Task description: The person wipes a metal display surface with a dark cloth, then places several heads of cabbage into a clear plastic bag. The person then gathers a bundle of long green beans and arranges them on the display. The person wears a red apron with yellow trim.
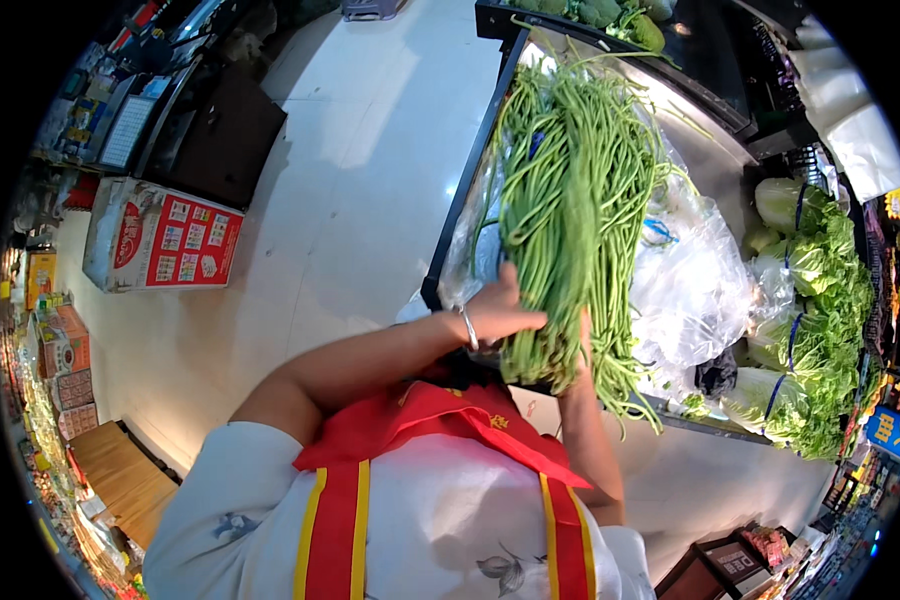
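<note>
A big heap of green long beans [610, 170] lies lengthwise in the display bin, their lower ends hanging over its near edge. My left hand [505, 308], with a silver bangle at the wrist, is closed on the left side of a bundle near these ends, thumb raised and a finger across the beans. Reaching up from below, my right hand [583, 345] is against the right side of the same bundle; beans cover most of its fingers. Part of the bundle between the hands is blurred. Clear plastic bags [695, 280] spread beside and under the heap.
Leafy cabbages [805, 300] with blue bands line the right side, and broccoli [595, 12] sits beyond the bin's far end. White plastic bags [850, 120] hang at the upper right. On the floor to the left stands a red and white carton [170, 235] beside a dark cabinet [215, 130].
</note>
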A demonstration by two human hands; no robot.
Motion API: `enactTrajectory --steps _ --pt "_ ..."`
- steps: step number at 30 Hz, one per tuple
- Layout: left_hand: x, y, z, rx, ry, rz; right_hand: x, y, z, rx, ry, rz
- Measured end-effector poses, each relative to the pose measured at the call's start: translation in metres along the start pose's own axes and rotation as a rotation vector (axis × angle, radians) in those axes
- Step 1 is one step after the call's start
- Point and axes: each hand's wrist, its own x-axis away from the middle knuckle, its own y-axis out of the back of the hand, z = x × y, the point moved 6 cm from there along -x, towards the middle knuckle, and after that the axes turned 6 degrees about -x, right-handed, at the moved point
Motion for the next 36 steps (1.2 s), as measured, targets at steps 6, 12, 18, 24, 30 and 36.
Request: enactTrajectory --steps 6,12,18,24,30,36 --pt "-0.012 -0.002 0.049 0.257 0.025 -0.094 0.01 -0.008 0.011 0.203 -0.182 0.106" --pt "-0.02 -0.03 0.046 1.215 0.2 0.214 0.016 -0.025 0.009 0.329 -0.146 0.161" --pt "0.003 -0.017 0.036 1.412 0.258 0.444 0.038 -0.075 0.009 0.428 -0.01 -0.023" --pt "0.01 0.047 0.059 1.531 0.144 0.359 0.019 -0.116 -0.025 0.665 0.54 0.258" --pt "0.001 0.017 0.089 1.163 0.226 0.401 -0.006 -0.032 -0.07 0.835 0.179 0.205" --pt "0.015 0.044 0.07 0.677 0.194 0.16 0.023 -0.034 -0.029 0.94 0.355 0.176"
